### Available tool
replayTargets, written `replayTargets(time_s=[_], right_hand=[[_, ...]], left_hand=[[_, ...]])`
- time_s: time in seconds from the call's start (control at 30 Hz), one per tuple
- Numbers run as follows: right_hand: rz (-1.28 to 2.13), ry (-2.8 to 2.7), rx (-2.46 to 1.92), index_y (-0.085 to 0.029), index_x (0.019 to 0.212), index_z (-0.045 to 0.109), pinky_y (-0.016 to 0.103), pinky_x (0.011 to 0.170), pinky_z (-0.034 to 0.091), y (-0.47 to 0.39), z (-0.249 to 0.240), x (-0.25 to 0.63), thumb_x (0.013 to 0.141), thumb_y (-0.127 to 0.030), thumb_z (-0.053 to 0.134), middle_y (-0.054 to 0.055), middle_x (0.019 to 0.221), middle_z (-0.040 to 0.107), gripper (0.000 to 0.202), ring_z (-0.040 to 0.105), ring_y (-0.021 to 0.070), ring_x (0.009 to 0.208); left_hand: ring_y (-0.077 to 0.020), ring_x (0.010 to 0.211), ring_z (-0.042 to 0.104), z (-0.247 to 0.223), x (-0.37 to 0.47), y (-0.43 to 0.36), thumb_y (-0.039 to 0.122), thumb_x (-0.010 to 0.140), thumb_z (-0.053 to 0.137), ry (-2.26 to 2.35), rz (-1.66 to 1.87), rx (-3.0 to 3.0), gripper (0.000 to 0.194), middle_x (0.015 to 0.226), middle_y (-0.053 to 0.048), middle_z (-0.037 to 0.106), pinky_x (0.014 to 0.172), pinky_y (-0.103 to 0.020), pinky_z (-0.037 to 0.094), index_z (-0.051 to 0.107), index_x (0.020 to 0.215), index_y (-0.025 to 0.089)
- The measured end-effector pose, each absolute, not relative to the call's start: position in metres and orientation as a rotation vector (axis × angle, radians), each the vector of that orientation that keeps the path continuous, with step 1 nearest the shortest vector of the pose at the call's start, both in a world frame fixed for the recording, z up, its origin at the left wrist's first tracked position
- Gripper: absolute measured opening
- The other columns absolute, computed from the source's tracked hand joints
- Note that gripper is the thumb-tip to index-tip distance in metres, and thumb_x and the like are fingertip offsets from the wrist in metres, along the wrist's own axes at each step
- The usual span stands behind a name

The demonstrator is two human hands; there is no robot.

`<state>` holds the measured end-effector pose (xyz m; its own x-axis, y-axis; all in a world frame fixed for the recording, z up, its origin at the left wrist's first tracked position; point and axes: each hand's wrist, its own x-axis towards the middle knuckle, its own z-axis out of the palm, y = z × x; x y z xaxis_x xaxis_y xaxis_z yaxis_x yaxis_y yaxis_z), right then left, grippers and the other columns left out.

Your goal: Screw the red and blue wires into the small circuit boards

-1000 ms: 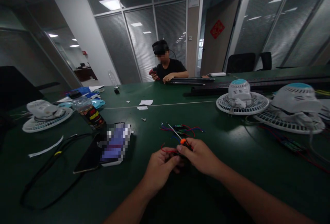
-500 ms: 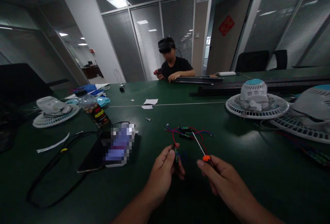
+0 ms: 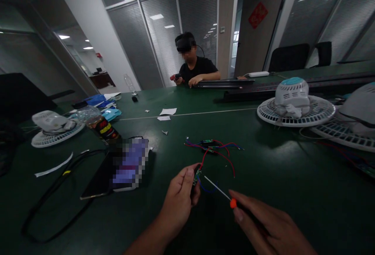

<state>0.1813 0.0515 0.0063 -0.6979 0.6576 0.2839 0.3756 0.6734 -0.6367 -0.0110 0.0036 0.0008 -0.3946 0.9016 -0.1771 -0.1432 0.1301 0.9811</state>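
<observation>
A small green circuit board (image 3: 197, 176) with red and blue wires is pinched in my left hand (image 3: 181, 192), whose fingers are closed round its lower end. My right hand (image 3: 260, 218) grips a screwdriver (image 3: 218, 188) by its handle, mostly hidden in the palm, with an orange collar showing. Its thin metal shaft points up and left, the tip close to the board in my left hand but apart from it. Beyond my hands, two more circuit boards (image 3: 208, 141) lie on the green table with their red and blue wires spread out.
On the left lie a phone (image 3: 131, 165), a black cable (image 3: 32, 208) and a tilted drink bottle (image 3: 107, 128). White fan parts (image 3: 295, 110) stand at right, another (image 3: 55, 130) at far left. Paper scraps (image 3: 168, 112) lie mid-table. A person (image 3: 197, 67) wearing a headset sits opposite, holding a red-and-black object.
The screwdriver's tip has moved back from the boards on the table, down and left towards the held board. My right hand is lower. The held board has turned, showing its green face more.
</observation>
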Motion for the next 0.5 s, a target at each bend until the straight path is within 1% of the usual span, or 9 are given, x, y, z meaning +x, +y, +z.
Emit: replayTargets(time_s=[0.1, 0.17, 0.33, 0.5], right_hand=[[0.735, -2.431, -0.683, -0.02, 0.114, 0.058, 0.025, 0.062, 0.056, 0.05, 0.0097, 0.1782, 0.084, -0.02, 0.041, 0.005, 0.078, 0.069, 0.034, 0.066, 0.0155, 0.069], [0.722, -2.45, -0.639, -0.019, 0.114, 0.058, 0.024, 0.057, 0.056, 0.0491, 0.0112, 0.1761, 0.084, -0.019, 0.04, 0.004, 0.074, 0.069, 0.035, 0.066, 0.0148, 0.063], [0.656, -2.414, -0.743, -0.02, 0.114, 0.059, 0.026, 0.063, 0.057, 0.0488, 0.0102, 0.1765, 0.084, -0.019, 0.041, 0.004, 0.078, 0.07, 0.035, 0.067, 0.0167, 0.068], [0.658, -2.432, -0.747, -0.019, 0.115, 0.058, 0.026, 0.065, 0.057, 0.0485, 0.0078, 0.178, 0.084, -0.019, 0.04, 0.005, 0.08, 0.07, 0.036, 0.067, 0.0159, 0.068]], left_hand=[[-0.0066, 0.044, 0.036, 0.0001, -0.0103, 0.0033, 0.047, 0.085, 0.041, 1.502, 1.441, 0.786, 0.044, 0.055, 0.005, 0.042, 0.042, -0.019, 0.024, 0.052, 0.112, 0.015], [-0.0066, 0.045, 0.036, 0.0016, -0.009, 0.003, 0.047, 0.085, 0.041, 1.515, 1.437, 0.787, 0.043, 0.056, 0.005, 0.042, 0.042, -0.019, 0.025, 0.052, 0.112, 0.015], [-0.0066, 0.044, 0.036, 0.006, -0.0069, 0.0028, 0.048, 0.083, 0.043, 1.526, 1.415, 0.788, 0.045, 0.056, 0.005, 0.043, 0.041, -0.019, 0.025, 0.053, 0.111, 0.014], [-0.0064, 0.043, 0.035, 0.0062, -0.007, 0.0032, 0.047, 0.083, 0.043, 1.513, 1.418, 0.784, 0.044, 0.056, 0.005, 0.043, 0.04, -0.019, 0.024, 0.052, 0.11, 0.013]])
